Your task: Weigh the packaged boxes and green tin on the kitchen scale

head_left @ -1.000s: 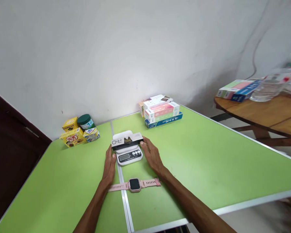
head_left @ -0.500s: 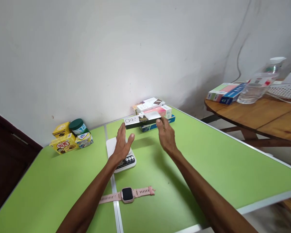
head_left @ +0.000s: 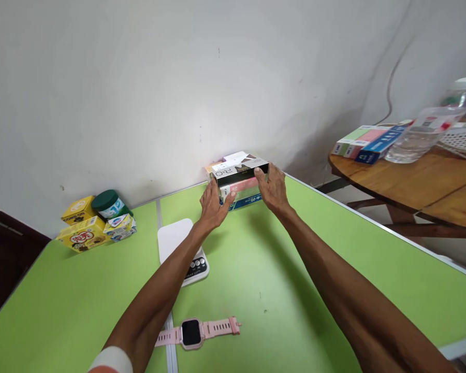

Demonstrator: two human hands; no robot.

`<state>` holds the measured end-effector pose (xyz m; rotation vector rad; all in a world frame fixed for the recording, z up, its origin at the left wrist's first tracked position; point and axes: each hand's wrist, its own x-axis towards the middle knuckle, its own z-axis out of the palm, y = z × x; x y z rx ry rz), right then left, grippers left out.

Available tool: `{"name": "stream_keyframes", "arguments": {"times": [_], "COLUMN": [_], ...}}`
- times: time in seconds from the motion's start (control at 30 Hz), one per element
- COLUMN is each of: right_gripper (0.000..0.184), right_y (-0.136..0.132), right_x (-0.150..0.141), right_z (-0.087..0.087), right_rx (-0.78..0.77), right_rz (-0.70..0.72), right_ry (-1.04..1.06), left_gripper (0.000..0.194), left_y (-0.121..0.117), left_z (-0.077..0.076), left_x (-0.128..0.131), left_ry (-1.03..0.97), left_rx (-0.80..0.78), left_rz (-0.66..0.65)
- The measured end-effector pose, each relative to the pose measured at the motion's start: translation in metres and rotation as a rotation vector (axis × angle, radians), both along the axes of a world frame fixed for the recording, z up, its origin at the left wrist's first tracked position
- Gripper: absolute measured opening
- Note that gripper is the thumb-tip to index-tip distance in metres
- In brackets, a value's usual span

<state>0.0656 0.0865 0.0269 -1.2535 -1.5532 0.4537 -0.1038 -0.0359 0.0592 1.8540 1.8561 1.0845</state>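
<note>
A flat black-and-white box (head_left: 241, 171) is held level by its two ends at the back of the table. My left hand (head_left: 213, 207) grips the left end, thumb toward me, and my right hand (head_left: 272, 189) grips the right end. Directly under it is a stack with a pink-and-white box (head_left: 238, 185) above a blue box (head_left: 246, 202); whether the held box rests on them I cannot tell. A white kitchen scale (head_left: 174, 235) lies near my left forearm, which covers part of it. Closer to me is a pink smartwatch (head_left: 191, 333) with its strap laid out.
At the left stand yellow snack boxes (head_left: 86, 233), a green-lidded jar (head_left: 107, 202) and a small yellow-and-white box (head_left: 120, 227). A round wooden table (head_left: 419, 186) on the right bears boxes (head_left: 368, 142), a clear plastic bottle (head_left: 427, 124) and a white basket (head_left: 464, 142). The wall borders the green table (head_left: 81, 300).
Both hands have carried the black-and-white box farther back and slightly right, over the stack of boxes. The camera view has shifted a little.
</note>
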Motion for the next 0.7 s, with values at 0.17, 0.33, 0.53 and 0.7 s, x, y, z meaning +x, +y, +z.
{"name": "stream_keyframes", "arguments": {"times": [0.17,0.33,0.53,0.7], "right_gripper": [0.093,0.079,0.051,0.052], "right_y": [-0.017,-0.063,-0.139,-0.187], "right_x": [0.001,-0.016,-0.101,-0.215], "right_z": [0.003,0.003,0.025,0.020], "right_rx": [0.004,0.272,0.401,-0.020], "right_rz": [-0.064,-0.079,0.347,0.755], "right_ry": [-0.021,-0.123,-0.105,-0.097], "left_gripper": [0.093,0.093,0.080,0.086], "left_y": [-0.018,-0.088,-0.202,-0.244], "left_z": [0.006,-0.006,-0.054,-0.085], "left_x": [-0.006,-0.052,-0.169,-0.246], "left_ry": [-0.033,-0.066,-0.051,-0.223], "left_rx": [-0.042,0.017,0.189,0.177], "left_rz": [-0.003,0.041,0.538,0.830]}}
